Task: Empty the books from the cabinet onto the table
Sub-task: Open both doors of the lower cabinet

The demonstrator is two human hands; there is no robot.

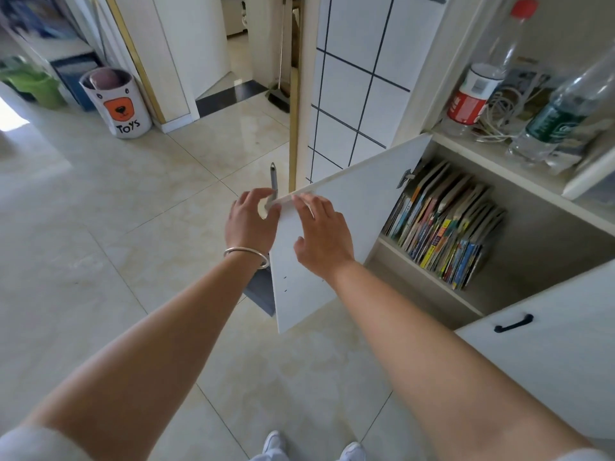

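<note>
A row of thin colourful books (439, 227) leans to the right on the shelf (429, 277) inside the low white cabinet. The cabinet's left door (359, 207) stands swung open towards me. My left hand (248, 224), with a silver bangle at the wrist, curls around the door's outer top corner at the base of the grey handle (273, 178). My right hand (322, 237) rests flat on the door's inner face, fingers spread along its top edge. Both hands are well left of the books. No table is in view.
The cabinet's right door (549, 361), with a black handle (514, 324), is part open at the right. Plastic bottles (552, 124) and cables crowd the open shelf above. A white "TOYS" bin (116, 101) stands far left on the tiled floor (133, 227). A doorway lies ahead.
</note>
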